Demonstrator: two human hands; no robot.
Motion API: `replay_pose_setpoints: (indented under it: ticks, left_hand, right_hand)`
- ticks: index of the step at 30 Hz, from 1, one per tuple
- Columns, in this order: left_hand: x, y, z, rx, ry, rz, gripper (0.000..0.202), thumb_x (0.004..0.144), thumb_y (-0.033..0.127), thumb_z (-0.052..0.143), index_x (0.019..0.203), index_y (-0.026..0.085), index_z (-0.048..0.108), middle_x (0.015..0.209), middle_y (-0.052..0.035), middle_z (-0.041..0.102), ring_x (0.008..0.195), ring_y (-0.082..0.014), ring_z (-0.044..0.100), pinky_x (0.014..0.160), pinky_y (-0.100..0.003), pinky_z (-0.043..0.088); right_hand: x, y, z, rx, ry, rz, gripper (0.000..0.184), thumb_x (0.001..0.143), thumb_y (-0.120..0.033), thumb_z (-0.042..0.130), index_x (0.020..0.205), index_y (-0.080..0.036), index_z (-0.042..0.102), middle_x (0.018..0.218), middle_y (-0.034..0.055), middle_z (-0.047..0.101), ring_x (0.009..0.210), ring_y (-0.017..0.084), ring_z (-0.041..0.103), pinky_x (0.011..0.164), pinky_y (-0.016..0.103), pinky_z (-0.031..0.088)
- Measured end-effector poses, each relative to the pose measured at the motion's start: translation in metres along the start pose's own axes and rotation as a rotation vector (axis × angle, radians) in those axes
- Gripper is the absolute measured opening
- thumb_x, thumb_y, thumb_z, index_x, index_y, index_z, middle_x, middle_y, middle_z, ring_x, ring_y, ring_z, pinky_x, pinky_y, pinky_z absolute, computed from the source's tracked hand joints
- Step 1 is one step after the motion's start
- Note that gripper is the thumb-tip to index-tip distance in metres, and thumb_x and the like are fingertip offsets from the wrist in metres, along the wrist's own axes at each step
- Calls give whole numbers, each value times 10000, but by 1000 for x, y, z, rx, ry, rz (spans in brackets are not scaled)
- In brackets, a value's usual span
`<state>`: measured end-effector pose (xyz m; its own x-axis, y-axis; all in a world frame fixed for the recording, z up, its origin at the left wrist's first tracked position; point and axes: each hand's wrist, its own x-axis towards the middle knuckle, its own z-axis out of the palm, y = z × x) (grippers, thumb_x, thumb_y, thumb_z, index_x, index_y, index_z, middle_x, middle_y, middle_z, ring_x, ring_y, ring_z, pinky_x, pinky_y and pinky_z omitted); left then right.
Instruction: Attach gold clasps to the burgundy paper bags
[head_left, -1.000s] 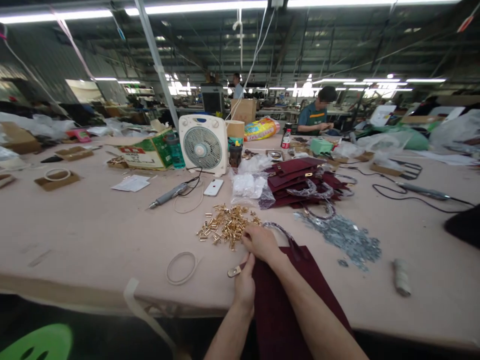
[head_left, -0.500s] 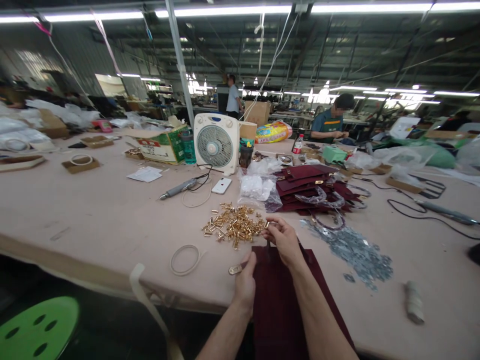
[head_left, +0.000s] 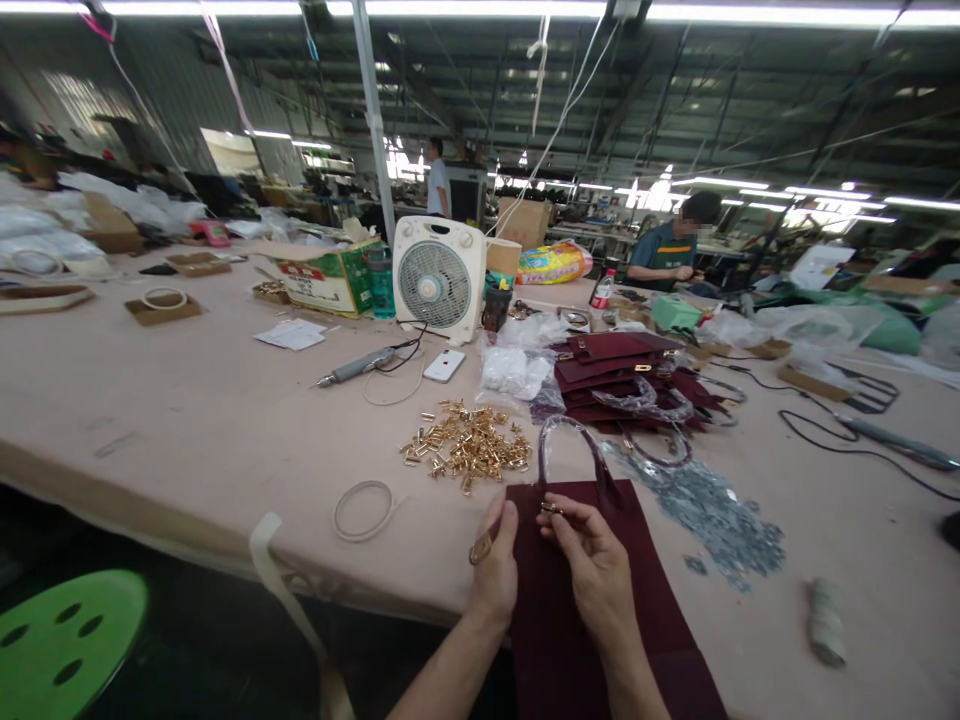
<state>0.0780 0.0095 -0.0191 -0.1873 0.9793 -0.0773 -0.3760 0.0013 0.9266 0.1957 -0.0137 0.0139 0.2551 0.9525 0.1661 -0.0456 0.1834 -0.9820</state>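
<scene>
A dark red bag panel [head_left: 555,600] with a plastic-wrapped handle [head_left: 568,425] hangs over the table's front edge. My left hand [head_left: 496,565] is closed on its left side, and a strap end with a gold metal plate [head_left: 481,548] sticks out at that hand's left. Over the panel, just below the handle, my right hand [head_left: 595,560] pinches a small gold metal fitting [head_left: 552,508] between thumb and fingers. A pile of similar gold fittings [head_left: 469,443] lies behind the panel to the left. Thin grey metal plates [head_left: 724,525] are scattered to the right.
Stacked dark red bag pieces [head_left: 611,375] lie behind the plates. A box fan [head_left: 439,275], a white phone [head_left: 444,366] and a grey electric screwdriver [head_left: 356,368] stand or lie farther back. A tape roll [head_left: 363,512] is at left, a green stool [head_left: 71,640] below. A co-worker [head_left: 671,245] sits across.
My right hand has come from beside the gold pile down over the panel, carrying the fitting. The handle now shows fully upright. My left hand still grips the panel.
</scene>
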Motion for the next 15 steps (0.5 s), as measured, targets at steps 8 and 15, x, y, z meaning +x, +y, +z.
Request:
replay_pose_setpoints:
  ticks: [8, 15]
  left_hand:
    - [-8, 11, -2, 96, -58, 33, 542, 941, 630, 622, 1236, 191, 741, 1247, -100, 759, 1207, -284, 667, 1073, -367, 509]
    - [-8, 16, 0, 83, -72, 19, 537, 933, 640, 622, 1201, 194, 752, 1224, -101, 766, 1158, -280, 686, 1032, -372, 537]
  right_hand:
    - [-22, 20, 15, -207, 138, -171, 233, 931, -410, 728, 1056, -214, 729, 983, 68, 697, 707, 178, 711, 603, 301, 606]
    - [-24, 23, 9, -196, 153, -96, 309, 926, -450, 726, 1124, -213, 719, 912, 58, 736, 702, 186, 719, 648, 306, 621]
